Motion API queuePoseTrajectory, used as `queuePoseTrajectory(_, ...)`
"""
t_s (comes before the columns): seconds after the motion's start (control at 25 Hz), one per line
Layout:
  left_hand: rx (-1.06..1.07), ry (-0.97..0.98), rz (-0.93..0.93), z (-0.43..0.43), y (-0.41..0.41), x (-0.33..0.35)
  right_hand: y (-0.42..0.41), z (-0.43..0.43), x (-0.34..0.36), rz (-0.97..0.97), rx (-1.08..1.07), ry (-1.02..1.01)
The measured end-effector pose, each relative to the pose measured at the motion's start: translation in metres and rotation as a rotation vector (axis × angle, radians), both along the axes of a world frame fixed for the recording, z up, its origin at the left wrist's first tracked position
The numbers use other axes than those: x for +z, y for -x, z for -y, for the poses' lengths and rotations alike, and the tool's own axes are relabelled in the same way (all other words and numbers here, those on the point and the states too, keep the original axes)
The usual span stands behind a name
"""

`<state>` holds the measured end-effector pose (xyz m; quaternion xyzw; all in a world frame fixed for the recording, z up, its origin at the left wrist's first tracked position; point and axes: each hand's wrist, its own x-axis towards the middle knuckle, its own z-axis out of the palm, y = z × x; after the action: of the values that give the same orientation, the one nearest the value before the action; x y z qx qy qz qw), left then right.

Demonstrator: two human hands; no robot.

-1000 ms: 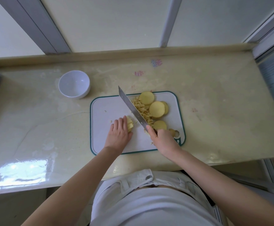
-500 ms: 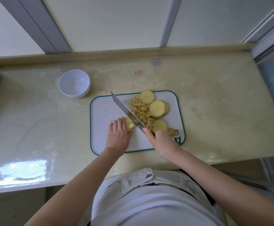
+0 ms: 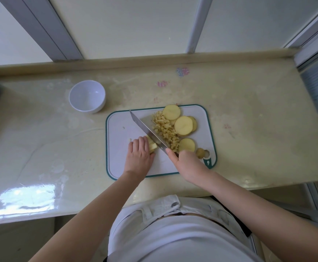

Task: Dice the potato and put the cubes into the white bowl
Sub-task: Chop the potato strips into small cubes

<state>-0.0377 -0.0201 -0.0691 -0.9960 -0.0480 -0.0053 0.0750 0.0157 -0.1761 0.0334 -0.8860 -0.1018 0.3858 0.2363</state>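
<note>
**A:** Report status, left to right.

**B:** White bowl (image 3: 87,95) empty, well apart from the cutting board (image 3: 120,133); left hand (image 3: 139,154) pins the potato strips (image 3: 152,145) under bent fingers; knife (image 3: 146,130) lies with its edge against that stack; cubes (image 3: 165,132) heaped just beyond the blade; slices (image 3: 183,125) uncut; right hand (image 3: 186,161) clenched round the knife.

**A:** Handling?

**B:** Potato judged firm, wet, probably slippery; hold the stack from above, fingertips tucked clear of the edge; cubes light and loose, so gather them together.

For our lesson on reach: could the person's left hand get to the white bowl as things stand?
Probably yes: nothing stands between the left hand and the white bowl, though that hand is holding potato strips.
</note>
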Motion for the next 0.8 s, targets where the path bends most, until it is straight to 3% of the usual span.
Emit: queuePoseTrajectory(0.8, 0.021, 0.097, 0.027, 0.000, 0.000, -0.002, -0.001, 0.002, -0.028, 0.026, -0.028, -0.080)
